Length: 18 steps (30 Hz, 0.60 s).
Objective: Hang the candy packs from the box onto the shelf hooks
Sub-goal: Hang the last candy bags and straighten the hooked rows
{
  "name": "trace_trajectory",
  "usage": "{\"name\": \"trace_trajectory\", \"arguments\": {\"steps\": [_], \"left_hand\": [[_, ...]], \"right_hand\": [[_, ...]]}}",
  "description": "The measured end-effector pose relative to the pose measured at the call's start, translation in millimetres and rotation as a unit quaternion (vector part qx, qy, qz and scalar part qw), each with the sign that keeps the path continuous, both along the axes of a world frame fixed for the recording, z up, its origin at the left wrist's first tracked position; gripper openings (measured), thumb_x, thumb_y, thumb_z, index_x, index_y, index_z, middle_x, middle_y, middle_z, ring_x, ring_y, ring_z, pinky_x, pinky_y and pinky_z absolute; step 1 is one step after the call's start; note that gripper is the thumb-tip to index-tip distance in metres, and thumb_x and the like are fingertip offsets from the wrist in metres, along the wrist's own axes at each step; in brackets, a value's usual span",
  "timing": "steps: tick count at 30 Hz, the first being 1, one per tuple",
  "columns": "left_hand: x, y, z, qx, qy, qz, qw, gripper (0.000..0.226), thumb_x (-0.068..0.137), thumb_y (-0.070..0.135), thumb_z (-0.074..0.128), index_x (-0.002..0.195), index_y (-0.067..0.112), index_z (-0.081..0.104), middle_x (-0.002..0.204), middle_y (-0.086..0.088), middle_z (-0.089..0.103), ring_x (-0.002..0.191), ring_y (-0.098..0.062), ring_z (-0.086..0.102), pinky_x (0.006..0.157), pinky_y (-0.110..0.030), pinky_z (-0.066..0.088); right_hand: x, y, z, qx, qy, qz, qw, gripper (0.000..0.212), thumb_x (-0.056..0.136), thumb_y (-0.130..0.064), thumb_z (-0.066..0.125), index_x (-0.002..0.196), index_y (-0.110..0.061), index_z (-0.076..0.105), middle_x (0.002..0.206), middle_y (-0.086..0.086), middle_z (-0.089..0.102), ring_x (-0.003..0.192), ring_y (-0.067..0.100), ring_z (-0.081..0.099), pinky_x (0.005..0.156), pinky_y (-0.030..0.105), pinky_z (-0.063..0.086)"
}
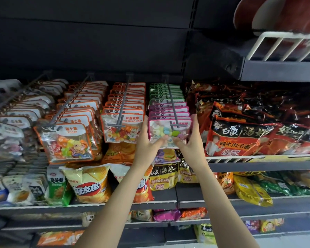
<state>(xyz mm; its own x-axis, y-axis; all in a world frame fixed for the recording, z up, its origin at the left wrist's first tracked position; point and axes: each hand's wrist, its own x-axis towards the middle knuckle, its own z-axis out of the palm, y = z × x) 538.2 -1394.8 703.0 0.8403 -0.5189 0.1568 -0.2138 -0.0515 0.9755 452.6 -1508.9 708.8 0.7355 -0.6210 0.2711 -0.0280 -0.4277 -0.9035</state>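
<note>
Shop shelves point(168, 203) hold snacks; left hand point(147, 140) and right hand point(190, 140) both pinch a pink-edged clear candy pack point(166, 131) on the grey metal hook point(171, 101).

Four hooks jut from the shelf back panel point(97, 42), each carrying a row of candy packs; the front pack point(169, 133) on the rightmost hook point(172, 104) sits between both hands, noodle bags point(240, 136) on the shelf to its right, chip bags point(89, 185) on the shelf below
</note>
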Motion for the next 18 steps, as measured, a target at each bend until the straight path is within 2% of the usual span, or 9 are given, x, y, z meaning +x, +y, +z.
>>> {"name": "trace_trajectory", "arguments": {"steps": [2,4,7,10,12,13,15,18], "left_hand": [[-1,3,-5,-0.017,0.004,0.0,1.0,0.091,0.075,0.042,0.071,0.149,0.038,0.019,0.155,0.009,0.029,0.143,-0.014,0.028,0.117,-0.048,0.025],[-4,6,-9,-0.025,0.002,0.005,1.0,0.087,0.076,0.038,0.068,0.149,0.041,0.02,0.155,0.011,0.028,0.143,-0.013,0.027,0.116,-0.049,0.027],[-13,12,-10,-0.039,0.0,0.001,0.999,0.081,0.085,0.026,0.068,0.148,0.04,0.019,0.156,0.013,0.023,0.144,-0.01,0.022,0.117,-0.047,0.025],[-24,19,-9,-0.044,-0.003,-0.005,0.999,0.076,0.091,0.012,0.063,0.148,0.036,0.021,0.157,0.011,0.021,0.145,-0.008,0.02,0.119,-0.038,0.022],[-37,31,-5,-0.048,-0.005,-0.011,0.999,0.066,0.092,0.004,0.059,0.143,0.035,0.031,0.152,0.01,0.033,0.14,-0.003,0.028,0.116,-0.023,0.024],[-44,40,-4,-0.044,-0.015,-0.011,0.999,0.058,0.092,0.002,0.058,0.136,0.036,0.039,0.145,0.012,0.042,0.135,0.0,0.035,0.114,-0.019,0.027],[-54,63,-4,-0.026,-0.058,0.017,0.998,0.043,0.091,-0.001,0.057,0.121,0.029,0.054,0.125,0.015,0.058,0.12,0.002,0.05,0.109,-0.023,0.037],[-54,103,-4,-0.022,-0.127,0.122,0.984,0.031,0.088,-0.006,0.058,0.106,0.019,0.06,0.107,0.011,0.065,0.104,-0.001,0.059,0.097,-0.025,0.047]], "right_hand": [[-6,5,-1,-0.021,-0.004,-0.01,1.0,0.091,0.091,-0.003,0.061,0.153,-0.021,-0.003,0.158,-0.012,0.01,0.146,0.008,0.014,0.116,0.022,0.02],[-12,11,-2,-0.053,-0.011,-0.021,0.998,0.09,0.091,-0.004,0.061,0.153,-0.021,-0.003,0.154,-0.016,0.006,0.147,0.007,0.008,0.116,0.018,0.013],[-21,20,-6,-0.118,-0.012,-0.04,0.992,0.087,0.091,-0.003,0.06,0.153,-0.016,0.001,0.159,-0.006,0.005,0.147,0.008,0.003,0.109,0.002,0.005],[-31,28,-9,-0.166,-0.018,-0.053,0.985,0.08,0.092,-0.001,0.059,0.153,-0.012,0.007,0.161,0.006,0.008,0.147,0.01,0.004,0.107,0.0,0.004],[-39,37,-10,-0.199,-0.021,-0.063,0.978,0.07,0.093,-0.002,0.058,0.152,-0.012,0.02,0.159,0.01,0.016,0.146,0.014,0.012,0.107,0.002,0.011],[-44,41,-10,-0.221,-0.02,-0.067,0.973,0.062,0.092,-0.001,0.058,0.148,-0.013,0.032,0.156,0.011,0.022,0.144,0.019,0.02,0.106,0.008,0.019],[-52,49,-9,-0.268,-0.011,-0.06,0.962,0.041,0.09,0.001,0.058,0.129,-0.012,0.055,0.144,0.01,0.041,0.131,0.026,0.041,0.096,0.02,0.034],[-57,64,-2,-0.247,-0.004,0.019,0.969,0.025,0.09,-0.001,0.057,0.109,-0.014,0.067,0.114,-0.001,0.064,0.1,0.017,0.061,0.075,0.019,0.045]]}}
